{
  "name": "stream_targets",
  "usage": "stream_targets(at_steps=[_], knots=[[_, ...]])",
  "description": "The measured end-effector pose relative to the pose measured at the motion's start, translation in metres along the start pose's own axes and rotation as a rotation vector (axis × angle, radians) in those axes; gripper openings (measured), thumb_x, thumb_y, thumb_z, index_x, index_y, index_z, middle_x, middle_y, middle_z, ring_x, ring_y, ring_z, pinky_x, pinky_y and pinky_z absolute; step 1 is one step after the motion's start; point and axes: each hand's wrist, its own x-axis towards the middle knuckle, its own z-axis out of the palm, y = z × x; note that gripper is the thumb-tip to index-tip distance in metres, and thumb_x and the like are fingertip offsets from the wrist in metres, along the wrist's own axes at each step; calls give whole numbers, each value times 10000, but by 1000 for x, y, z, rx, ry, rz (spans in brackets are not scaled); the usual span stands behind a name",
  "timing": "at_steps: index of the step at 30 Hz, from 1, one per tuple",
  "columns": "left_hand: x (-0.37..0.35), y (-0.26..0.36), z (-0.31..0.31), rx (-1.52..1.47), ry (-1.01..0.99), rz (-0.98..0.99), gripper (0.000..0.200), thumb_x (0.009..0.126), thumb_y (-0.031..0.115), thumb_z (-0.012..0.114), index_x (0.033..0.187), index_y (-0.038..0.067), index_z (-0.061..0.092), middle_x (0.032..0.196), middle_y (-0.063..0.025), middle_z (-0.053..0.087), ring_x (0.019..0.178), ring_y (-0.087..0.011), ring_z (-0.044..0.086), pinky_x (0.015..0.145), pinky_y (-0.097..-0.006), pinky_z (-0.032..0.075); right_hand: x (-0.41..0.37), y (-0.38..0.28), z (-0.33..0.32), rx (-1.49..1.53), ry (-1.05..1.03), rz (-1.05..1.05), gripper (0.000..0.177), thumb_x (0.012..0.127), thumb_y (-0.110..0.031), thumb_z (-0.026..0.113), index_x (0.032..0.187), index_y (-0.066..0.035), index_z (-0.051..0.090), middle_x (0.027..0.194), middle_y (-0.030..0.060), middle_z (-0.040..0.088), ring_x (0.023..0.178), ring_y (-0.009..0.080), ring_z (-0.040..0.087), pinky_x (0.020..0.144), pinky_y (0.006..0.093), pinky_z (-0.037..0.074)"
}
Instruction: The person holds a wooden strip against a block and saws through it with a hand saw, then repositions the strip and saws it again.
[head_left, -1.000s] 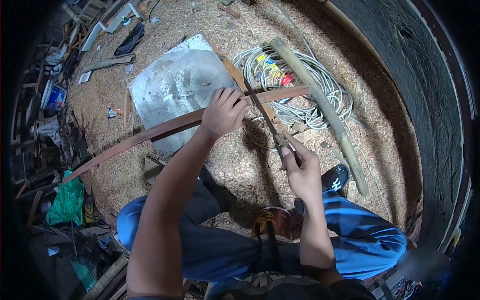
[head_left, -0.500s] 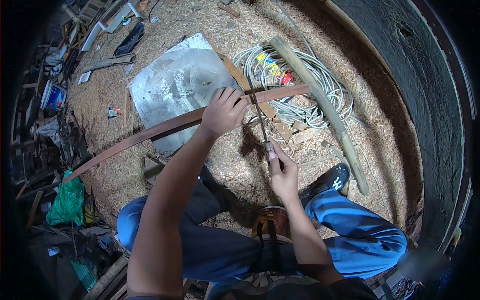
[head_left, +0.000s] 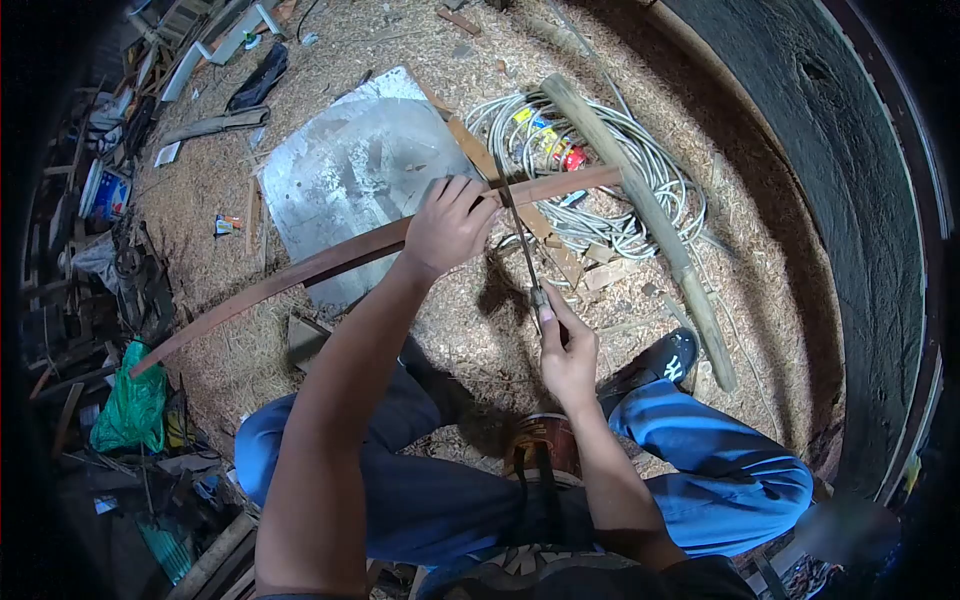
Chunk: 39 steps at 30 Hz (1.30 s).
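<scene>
A long reddish wooden plank point(head_left: 330, 258) stretches across the view, bent-looking through the wide lens. My left hand point(head_left: 453, 222) is closed over it, right of its middle, with the fingers curled across the far edge. In my right hand point(head_left: 568, 350) is the handle of a handsaw point(head_left: 521, 232), its thin dark blade seen almost edge-on. That blade crosses the plank just right of my left fingers and touches it. Tooth detail and the depth of any cut cannot be made out.
Beneath the plank lies a worn grey metal sheet point(head_left: 350, 150) on wood shavings. A coil of pale cable point(head_left: 640, 215) and a rough wooden pole point(head_left: 650, 210) are at right. A green plastic bag point(head_left: 132, 415) and clutter line the left; a reddish bucket point(head_left: 548, 440) is between my legs.
The saw and my right hand have shifted very slightly toward me. The plank's far left end has dipped a little; my left hand keeps its grip.
</scene>
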Motion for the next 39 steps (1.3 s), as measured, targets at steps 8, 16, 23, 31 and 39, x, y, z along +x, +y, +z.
stream_targets(at_steps=[8,16,23,31,39], knots=[[2,2,-3,-23,17,-41,132,840,116,712,931,44,649,993,-91,606,937,-283,583,824,-393,453,6,8,3,-24,-8,28,345,1035,-102,564,1372,-55,624,1211,221,717,1120,178,674,960,307,495],[1,2,1,-38,33,-73,139,855,132,725,942,45,661,983,-98,598,930,-291,582,825,-402,463,-12,17,-2,45,15,-67,372,1052,-112,539,1401,8,583,1342,165,665,1249,169,582,1086,292,396],[1,1,-2,-60,57,-71,165,842,127,717,965,39,651,967,-116,570,938,-322,575,835,-432,474,23,15,1,-30,5,11,341,1037,-153,580,1359,-62,646,1096,131,761,891,102,639,843,278,510],[4,1,0,-106,102,-116,119,819,119,733,896,53,670,934,-96,595,910,-297,594,822,-408,495,-6,43,6,32,101,-138,346,1032,-146,587,1354,-30,639,1204,156,734,1051,145,676,935,286,507],[3,4,-1,-107,103,-155,111,814,116,733,888,60,672,932,-89,602,907,-291,604,814,-398,522,4,34,-6,36,-8,70,336,1041,-145,576,1341,-7,639,1265,193,702,1190,212,651,1028,306,464]])
